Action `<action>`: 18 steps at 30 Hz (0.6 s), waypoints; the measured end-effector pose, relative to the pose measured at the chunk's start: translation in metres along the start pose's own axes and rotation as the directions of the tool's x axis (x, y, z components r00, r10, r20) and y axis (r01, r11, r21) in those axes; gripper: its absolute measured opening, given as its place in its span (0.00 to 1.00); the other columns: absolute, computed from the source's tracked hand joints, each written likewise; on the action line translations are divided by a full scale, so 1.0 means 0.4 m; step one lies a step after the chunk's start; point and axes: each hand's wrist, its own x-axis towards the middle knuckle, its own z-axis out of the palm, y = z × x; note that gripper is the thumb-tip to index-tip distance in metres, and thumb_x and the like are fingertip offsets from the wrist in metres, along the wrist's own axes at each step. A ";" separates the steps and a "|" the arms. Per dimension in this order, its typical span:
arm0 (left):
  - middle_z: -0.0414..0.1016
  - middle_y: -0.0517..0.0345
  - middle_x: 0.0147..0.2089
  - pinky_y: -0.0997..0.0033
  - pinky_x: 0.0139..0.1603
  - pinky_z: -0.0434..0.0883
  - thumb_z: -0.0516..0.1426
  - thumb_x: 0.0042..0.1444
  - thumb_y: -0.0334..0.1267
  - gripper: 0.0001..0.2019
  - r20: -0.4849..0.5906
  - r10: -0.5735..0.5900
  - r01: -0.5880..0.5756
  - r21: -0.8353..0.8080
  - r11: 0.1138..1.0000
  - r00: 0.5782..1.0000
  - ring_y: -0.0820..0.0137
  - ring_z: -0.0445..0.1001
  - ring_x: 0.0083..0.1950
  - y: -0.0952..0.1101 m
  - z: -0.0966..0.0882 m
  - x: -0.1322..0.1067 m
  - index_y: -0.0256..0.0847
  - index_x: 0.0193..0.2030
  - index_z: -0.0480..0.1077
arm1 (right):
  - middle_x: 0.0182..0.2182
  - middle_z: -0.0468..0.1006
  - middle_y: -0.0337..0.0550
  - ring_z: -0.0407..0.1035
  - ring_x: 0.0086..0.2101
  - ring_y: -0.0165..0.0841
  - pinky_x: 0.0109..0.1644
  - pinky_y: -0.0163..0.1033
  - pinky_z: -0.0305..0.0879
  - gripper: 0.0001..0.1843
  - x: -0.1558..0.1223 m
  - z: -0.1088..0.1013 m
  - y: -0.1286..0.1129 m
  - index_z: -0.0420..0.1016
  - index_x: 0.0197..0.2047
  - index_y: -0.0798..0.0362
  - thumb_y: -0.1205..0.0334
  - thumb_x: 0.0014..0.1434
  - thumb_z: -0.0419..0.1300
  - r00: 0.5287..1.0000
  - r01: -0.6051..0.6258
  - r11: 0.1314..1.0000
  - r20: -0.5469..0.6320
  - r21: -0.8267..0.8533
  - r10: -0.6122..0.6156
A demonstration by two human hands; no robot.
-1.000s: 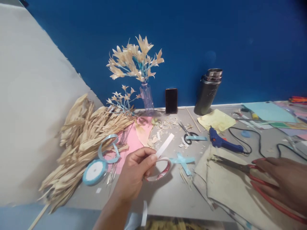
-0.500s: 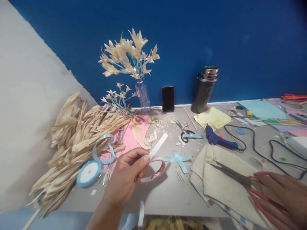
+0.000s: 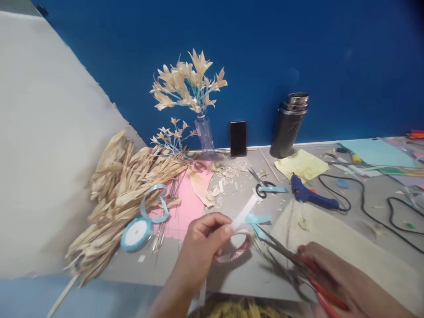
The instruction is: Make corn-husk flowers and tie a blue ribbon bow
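My left hand is closed on a roll of white tape and pinches its pulled-out strip, which points up and right. My right hand grips red-handled scissors, whose open blades reach toward the tape roll, just right of it. A small light-blue ribbon bow lies on the table behind the blades.
A heap of dried husks and a blue ribbon spool lie at left on the table. Husk flowers in a bottle, a phone and a flask stand at the blue wall. Small scissors, a glue gun, cables and papers lie at right.
My right hand has lifted the red scissors off the cloth and brought them left, blades now next to the tape roll. The left hand still holds the tape with its strip out.
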 end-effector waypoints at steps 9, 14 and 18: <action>0.62 0.65 0.20 0.78 0.22 0.54 0.66 0.53 0.45 0.11 -0.036 0.093 -0.090 0.083 0.993 0.995 0.79 0.54 0.21 -0.003 0.015 -0.008 0.39 0.29 0.77 | 0.28 0.71 0.34 0.64 0.29 0.32 0.30 0.32 0.59 0.10 0.072 -0.015 -0.169 0.64 0.32 0.47 0.68 0.45 0.58 0.943 -0.014 0.988 0.330 0.155 -0.039; 0.57 0.68 0.17 0.78 0.22 0.54 0.66 0.53 0.47 0.12 -0.067 0.076 -0.073 0.052 0.996 0.995 0.79 0.52 0.20 -0.005 0.009 -0.006 0.39 0.30 0.76 | 0.26 0.66 0.33 0.62 0.28 0.32 0.29 0.32 0.57 0.09 0.070 -0.006 -0.164 0.63 0.31 0.48 0.67 0.46 0.59 0.942 -0.055 0.985 0.335 0.162 -0.003; 0.66 0.64 0.22 0.77 0.23 0.56 0.66 0.52 0.42 0.09 -0.046 0.116 -0.110 0.110 0.988 0.992 0.79 0.56 0.21 -0.001 0.020 -0.005 0.39 0.29 0.77 | 0.27 0.67 0.33 0.60 0.28 0.31 0.30 0.31 0.57 0.09 0.070 -0.010 -0.179 0.64 0.31 0.48 0.67 0.45 0.59 0.940 -0.055 0.976 0.341 0.213 -0.022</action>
